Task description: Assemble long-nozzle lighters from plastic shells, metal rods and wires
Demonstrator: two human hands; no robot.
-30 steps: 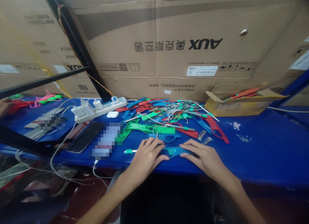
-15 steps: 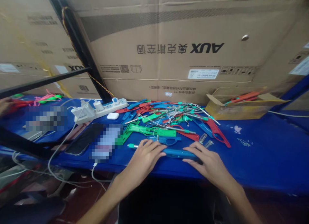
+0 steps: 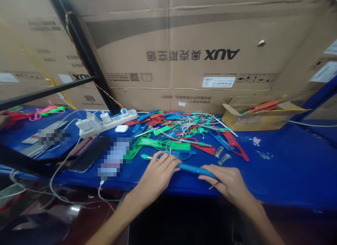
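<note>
Blue plastic lies between my two hands: a blue lighter (image 3: 193, 168), its long body running left to right above the near edge of the tabletop (image 3: 286, 160). My left hand (image 3: 164, 169) is closed around its left end, the fingers bent over the top, and a metal tube (image 3: 149, 158) with a teal tip sticks out beyond my knuckles. My right hand (image 3: 228, 181) pinches the right end between thumb and fingers; a thin dark strip (image 3: 213, 185) shows at those fingertips, though I can't tell what it is.

Just past my hands sits a blue casing (image 3: 184, 154), and behind it a green casing (image 3: 168, 143) in the near part of a tangled heap of lighter parts (image 3: 184, 127), with white wires running through it. On the heap's right side are a red casing (image 3: 235, 148) and two small clear pieces (image 3: 224, 158), which lie nearer to me. Farther right, an open carton (image 3: 256, 120) has orange pieces showing at its top. To the left I have a dark phone (image 3: 91, 155), a white earbud case (image 3: 121, 128) and a power strip (image 3: 118, 119) with plugs in it. Another person's hand (image 3: 3, 119) shows at the far left.
</note>
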